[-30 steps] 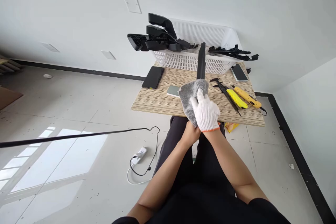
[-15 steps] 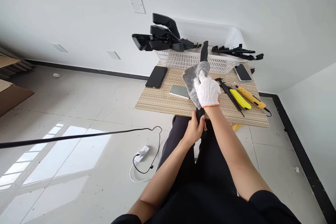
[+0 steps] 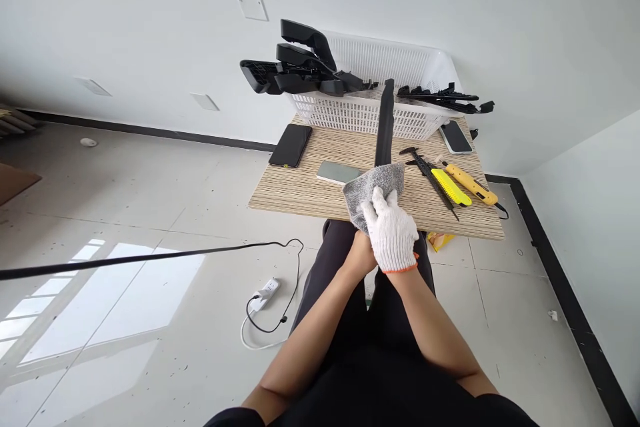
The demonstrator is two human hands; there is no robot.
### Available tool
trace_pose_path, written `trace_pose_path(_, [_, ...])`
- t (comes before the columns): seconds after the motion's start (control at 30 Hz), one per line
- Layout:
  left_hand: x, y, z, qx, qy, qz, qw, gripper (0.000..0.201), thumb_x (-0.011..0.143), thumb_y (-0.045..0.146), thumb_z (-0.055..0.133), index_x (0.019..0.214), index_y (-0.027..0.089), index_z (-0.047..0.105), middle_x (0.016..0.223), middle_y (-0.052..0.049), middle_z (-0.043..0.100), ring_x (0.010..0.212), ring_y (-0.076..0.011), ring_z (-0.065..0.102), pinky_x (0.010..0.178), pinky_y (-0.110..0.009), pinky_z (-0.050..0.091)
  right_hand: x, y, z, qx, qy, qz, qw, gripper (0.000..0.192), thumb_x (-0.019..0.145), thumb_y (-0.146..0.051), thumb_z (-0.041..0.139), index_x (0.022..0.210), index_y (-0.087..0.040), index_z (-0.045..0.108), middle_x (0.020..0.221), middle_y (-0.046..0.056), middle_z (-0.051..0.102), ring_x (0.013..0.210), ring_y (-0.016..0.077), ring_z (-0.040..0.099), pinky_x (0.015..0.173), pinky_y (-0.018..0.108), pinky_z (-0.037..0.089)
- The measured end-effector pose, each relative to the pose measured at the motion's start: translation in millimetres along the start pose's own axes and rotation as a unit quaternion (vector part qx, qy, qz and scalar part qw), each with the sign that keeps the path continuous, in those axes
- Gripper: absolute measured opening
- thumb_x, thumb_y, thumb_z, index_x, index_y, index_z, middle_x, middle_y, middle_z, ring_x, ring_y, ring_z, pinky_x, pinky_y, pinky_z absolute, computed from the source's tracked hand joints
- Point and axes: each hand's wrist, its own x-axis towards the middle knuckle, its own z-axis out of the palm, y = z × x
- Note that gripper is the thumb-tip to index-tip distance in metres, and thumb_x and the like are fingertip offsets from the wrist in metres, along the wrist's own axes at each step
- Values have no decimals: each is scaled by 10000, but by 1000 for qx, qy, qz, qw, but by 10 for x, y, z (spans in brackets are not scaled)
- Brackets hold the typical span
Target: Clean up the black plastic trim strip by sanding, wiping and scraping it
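Observation:
A long, narrow black plastic part (image 3: 385, 123) points away from me over the table, its far end near the basket. My bare left hand (image 3: 362, 255) is closed round its near end; the cloth and my other hand hide most of those fingers. My right hand (image 3: 393, 230), in a white knitted glove with an orange hem, presses a grey cloth (image 3: 375, 188) onto the part near the table's front edge. The cloth wraps across the part, covering its lower stretch.
A white plastic basket (image 3: 335, 115) holding several black plastic parts (image 3: 310, 70) stands at the back of the wood-patterned table (image 3: 300, 190). Around lie a black phone (image 3: 291, 145), a grey-green block (image 3: 338, 172), calipers (image 3: 434, 183), a yellow-green tool (image 3: 451, 187), a yellow corded tool (image 3: 470, 183) and another phone (image 3: 456, 137).
My right hand has slid the cloth along the black part toward me, close to my left hand. More of the part's far stretch now shows. The view has shifted slightly.

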Motion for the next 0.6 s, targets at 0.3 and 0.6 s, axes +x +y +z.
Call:
trace_pose_path(0.3, [12,196,13,5,11,-45,999,209,958,333,429,1107,197,375,622,26,618,535,-154,589,549,-260,428,670,-145,-297,17,90,-26,995,494,1014,-436,283,1442,-295,486,1328,177,598,861,274,724,681,383,569])
trace_pose_path(0.6, [8,-4,-14,34,-4,26,999,101,759,202,622,758,196,522,734,-47,639,712,-204,594,631,-310,439,146,-113,-140,17,6,-1,1000,523,1010,-446,282,1482,-293,445,1507,180,462,912,286,716,670,420,588])
